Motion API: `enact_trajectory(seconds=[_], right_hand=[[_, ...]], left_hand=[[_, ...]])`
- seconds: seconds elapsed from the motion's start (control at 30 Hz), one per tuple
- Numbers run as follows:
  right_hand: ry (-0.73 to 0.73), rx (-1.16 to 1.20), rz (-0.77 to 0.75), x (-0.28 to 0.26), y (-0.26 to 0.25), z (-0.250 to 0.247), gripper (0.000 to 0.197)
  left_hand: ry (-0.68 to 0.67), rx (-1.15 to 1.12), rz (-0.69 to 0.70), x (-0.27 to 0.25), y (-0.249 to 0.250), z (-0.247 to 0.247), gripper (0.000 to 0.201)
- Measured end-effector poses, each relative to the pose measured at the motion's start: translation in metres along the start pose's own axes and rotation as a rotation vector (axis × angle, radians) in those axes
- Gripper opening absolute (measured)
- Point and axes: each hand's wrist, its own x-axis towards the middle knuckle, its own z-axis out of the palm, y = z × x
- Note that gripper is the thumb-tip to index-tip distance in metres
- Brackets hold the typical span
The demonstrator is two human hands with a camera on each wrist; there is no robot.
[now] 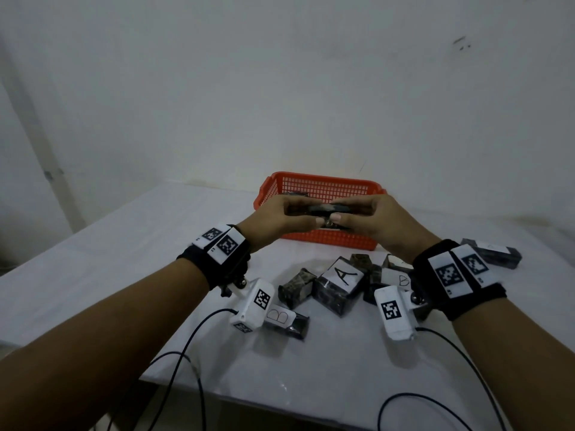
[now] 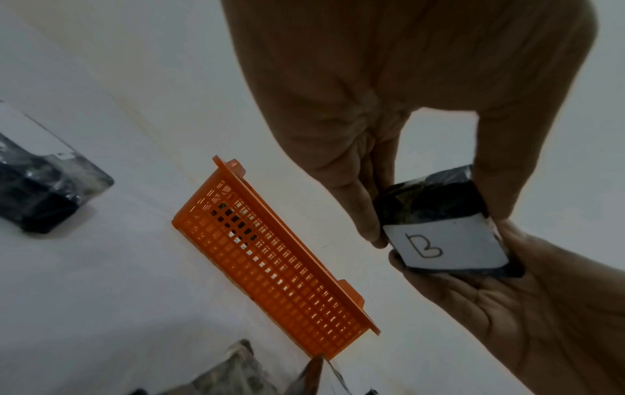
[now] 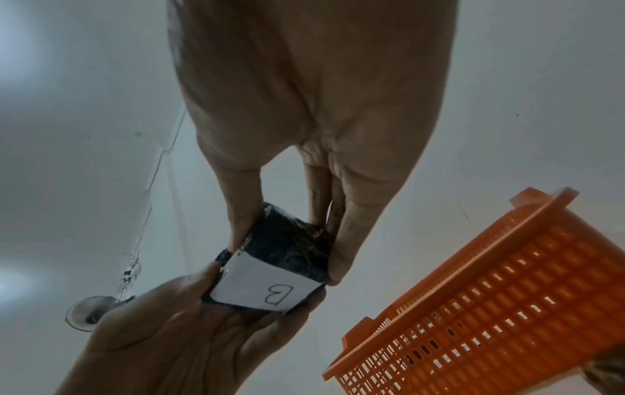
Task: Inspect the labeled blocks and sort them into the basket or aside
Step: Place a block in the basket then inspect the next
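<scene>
Both hands, left (image 1: pixel 277 220) and right (image 1: pixel 373 222), pinch one B block (image 1: pixel 323 209) above the single orange basket (image 1: pixel 314 185), while about seven blocks (image 1: pixel 339 284) lie on the table (image 1: pixel 124 275), one dark block inside the basket.

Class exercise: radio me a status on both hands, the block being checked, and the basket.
Left hand and right hand: shared grip on one dark block. Its label reads B. Held above the orange basket; nothing in the way.
</scene>
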Motion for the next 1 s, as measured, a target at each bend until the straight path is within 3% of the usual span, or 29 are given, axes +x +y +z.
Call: enact_trajectory(seconds=[0.2,0.33,0.47,0.63,0.83,1.0], right_hand=[[-0.04,0.072,0.004,-0.005,0.006,-0.001,0.044],[-0.002,0.056,0.023,-0.007,0.009,-0.005,0.044],[-0.048,0.085,0.034,-0.009,0.011,-0.001,0.041],[0.004,0.036,0.026,-0.013,0.014,0.0,0.04],[-0.061,0.172,0.079,-0.017,0.017,-0.006,0.034],[-0.03,0.12,0.068,-0.017,0.017,-0.006,0.052]], left_hand=[[0.042,-0.002,0.01,0.0,-0.001,0.002,0.036],[0.006,-0.064,-0.017,-0.002,-0.004,0.006,0.037],[0.055,-0.002,0.017,-0.003,-0.005,0.011,0.035],[0.002,-0.015,-0.015,-0.003,-0.007,0.017,0.048],[-0.009,0.005,-0.026,-0.001,-0.011,0.017,0.051],[0.014,0.046,0.013,0.0,-0.01,0.018,0.055]])
